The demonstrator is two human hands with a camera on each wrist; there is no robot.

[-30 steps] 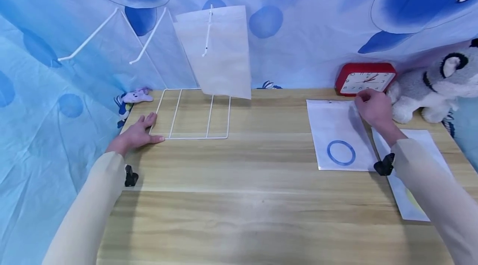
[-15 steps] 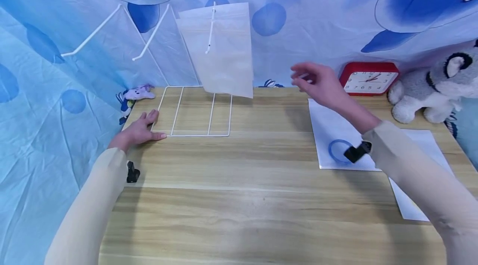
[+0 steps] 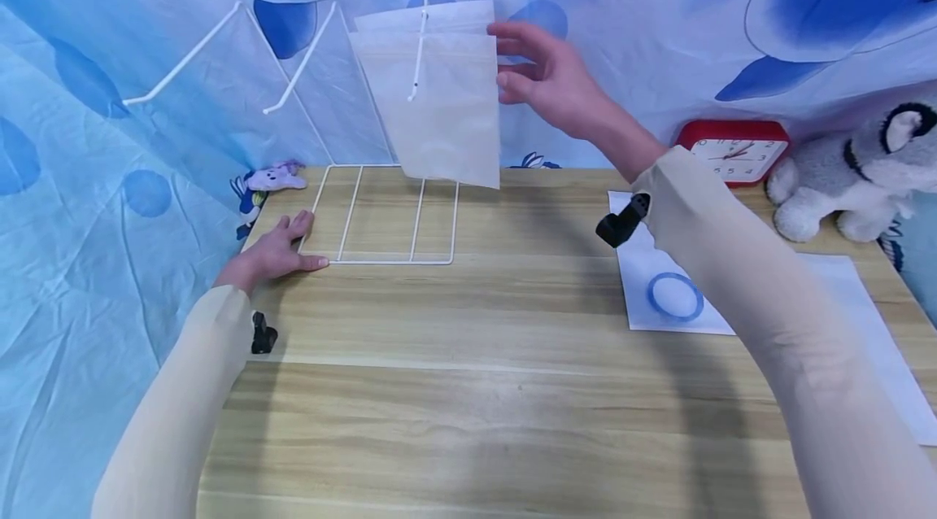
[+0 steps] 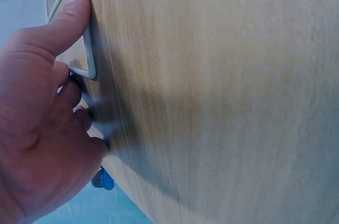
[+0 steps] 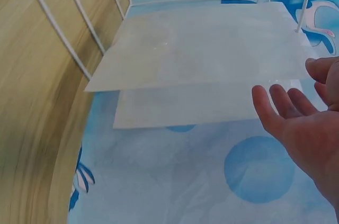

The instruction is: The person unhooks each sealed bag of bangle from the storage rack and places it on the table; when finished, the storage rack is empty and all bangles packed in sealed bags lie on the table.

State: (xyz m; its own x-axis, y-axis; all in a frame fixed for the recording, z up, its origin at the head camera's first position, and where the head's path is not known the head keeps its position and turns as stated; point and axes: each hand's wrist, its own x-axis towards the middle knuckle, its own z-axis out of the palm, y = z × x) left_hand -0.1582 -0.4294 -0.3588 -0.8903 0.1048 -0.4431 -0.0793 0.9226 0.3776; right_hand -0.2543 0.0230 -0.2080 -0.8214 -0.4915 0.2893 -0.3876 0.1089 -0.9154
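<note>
A white wire rack (image 3: 391,262) stands at the back left with its base on the table. My left hand (image 3: 274,252) rests on the base's left corner, thumb laid along the front wire (image 4: 87,49), fingers beside the side wire. Two whitish translucent bags (image 3: 439,112) hang one before the other on the rack's right prong (image 3: 418,59). My right hand (image 3: 545,76) is raised at their upper right edge, fingers spread and slightly bent, holding nothing. In the right wrist view, the fingertips lie close to the gap between the front bag (image 5: 201,49) and the rear bag (image 5: 175,108).
Two more prongs (image 3: 300,63) on the left carry nothing. A flat bag with a blue ring (image 3: 675,297) lies under my right forearm, another white bag (image 3: 871,324) beside it. A red clock (image 3: 735,151), a husky plush (image 3: 842,177) and a small purple toy (image 3: 276,176) line the back.
My right hand has travelled left and up from the flat bag by the clock to the hanging bags, its fingers spreading. The hanging bags stand further apart at the top. My left hand stays put.
</note>
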